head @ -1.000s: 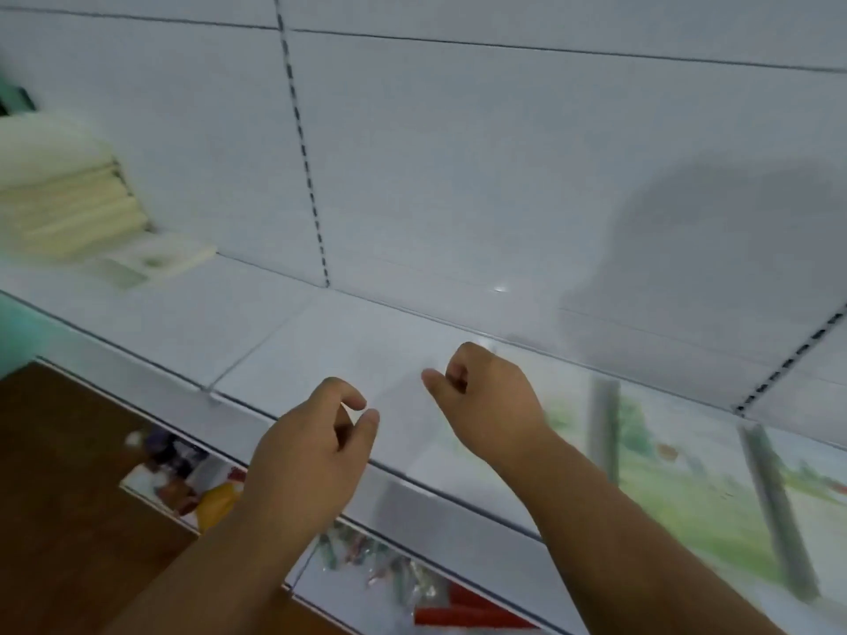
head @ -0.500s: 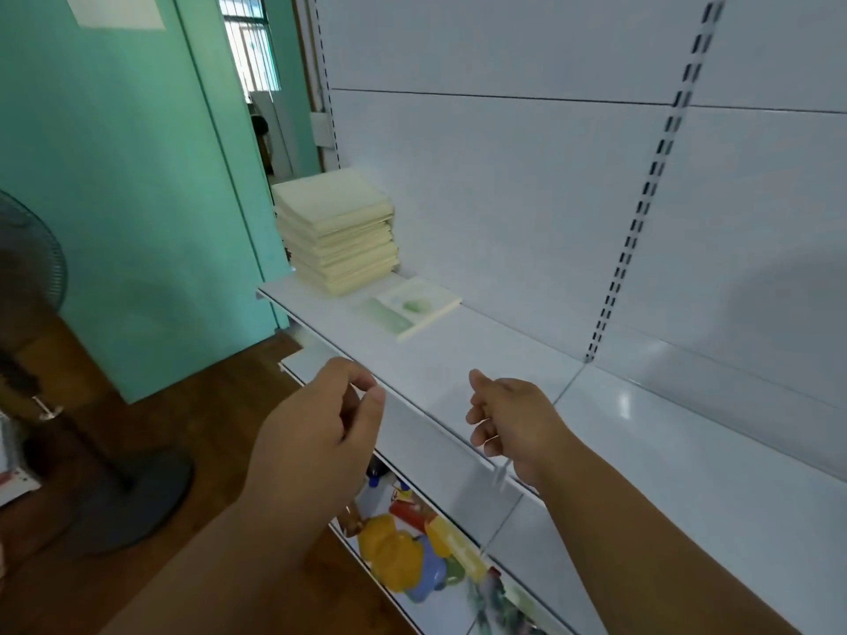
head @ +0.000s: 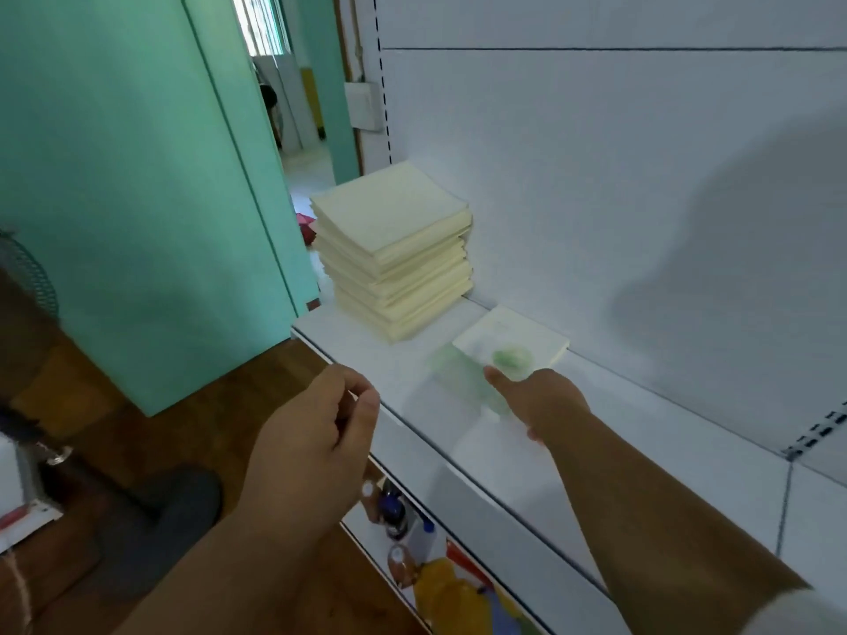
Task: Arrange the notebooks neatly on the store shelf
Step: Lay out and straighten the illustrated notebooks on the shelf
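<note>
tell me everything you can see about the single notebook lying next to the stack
The single notebook lies flat on the white shelf, just right of the stack of pale yellow notebooks and apart from it, close to the back panel. Its cover is pale cream with a blurred green round mark near the front edge. It looks thin and paper-covered, turned at an angle to the shelf edge. The right hand reaches to its near edge; contact is too blurred to confirm.

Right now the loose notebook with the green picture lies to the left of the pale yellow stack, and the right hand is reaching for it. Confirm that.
Not quite. The head view shows the loose notebook lying to the right of the pale yellow stack, not left. The right hand is reaching for it.
</note>
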Tool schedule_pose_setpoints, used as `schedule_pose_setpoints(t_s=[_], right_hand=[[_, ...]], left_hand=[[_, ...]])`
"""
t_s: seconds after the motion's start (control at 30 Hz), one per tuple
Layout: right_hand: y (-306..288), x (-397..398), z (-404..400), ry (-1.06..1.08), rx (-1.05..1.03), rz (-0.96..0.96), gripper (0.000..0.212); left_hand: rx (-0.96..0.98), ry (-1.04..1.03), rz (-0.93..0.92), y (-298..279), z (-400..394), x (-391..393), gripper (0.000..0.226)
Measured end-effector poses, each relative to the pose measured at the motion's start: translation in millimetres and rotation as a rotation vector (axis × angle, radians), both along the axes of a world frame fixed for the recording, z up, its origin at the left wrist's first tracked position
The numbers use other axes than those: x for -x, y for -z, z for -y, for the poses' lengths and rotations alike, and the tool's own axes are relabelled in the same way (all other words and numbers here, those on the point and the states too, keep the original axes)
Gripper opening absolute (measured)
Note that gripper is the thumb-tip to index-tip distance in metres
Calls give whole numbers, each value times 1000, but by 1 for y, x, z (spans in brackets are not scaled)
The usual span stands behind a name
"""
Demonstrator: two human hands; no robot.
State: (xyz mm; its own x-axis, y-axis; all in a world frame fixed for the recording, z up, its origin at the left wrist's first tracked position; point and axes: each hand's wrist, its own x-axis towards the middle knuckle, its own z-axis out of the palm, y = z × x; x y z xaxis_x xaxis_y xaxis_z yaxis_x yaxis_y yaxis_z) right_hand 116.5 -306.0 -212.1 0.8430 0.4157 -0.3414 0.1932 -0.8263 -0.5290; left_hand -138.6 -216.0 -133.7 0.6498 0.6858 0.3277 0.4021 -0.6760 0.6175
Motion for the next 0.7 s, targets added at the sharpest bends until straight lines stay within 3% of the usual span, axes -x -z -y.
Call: schedule_pose_setpoints(t_s=[0.13, 0.27, 0.37, 0.47, 0.53, 0.57, 0.63, 0.7], right_hand=[[15, -8, -21, 43, 113, 88, 60], [11, 0, -21, 249, 8, -38, 41], [0, 20, -23, 509, -391, -195, 18], [-26, 56, -18, 602, -848, -150, 11], [-50, 86, -17, 561, -1087, -157, 10], [-61, 97, -19, 537, -1151, -164, 9], [-72, 105, -23, 533, -1156, -181, 25], [-64, 87, -31, 710, -1067, -194, 49]], left_hand=[[13, 116, 15, 13, -62, -25, 15], [-17, 325, 6, 7, -115, -52, 16], [7, 474, -11, 1, -139, -71, 18], [74, 520, -278, -3, -149, -99, 46], [241, 615, -415, -10, -143, -112, 58], [338, 672, -401, -13, -139, -116, 50], [480, 704, -243, -18, -133, -122, 24], [515, 636, -65, -15, -136, -124, 7]])
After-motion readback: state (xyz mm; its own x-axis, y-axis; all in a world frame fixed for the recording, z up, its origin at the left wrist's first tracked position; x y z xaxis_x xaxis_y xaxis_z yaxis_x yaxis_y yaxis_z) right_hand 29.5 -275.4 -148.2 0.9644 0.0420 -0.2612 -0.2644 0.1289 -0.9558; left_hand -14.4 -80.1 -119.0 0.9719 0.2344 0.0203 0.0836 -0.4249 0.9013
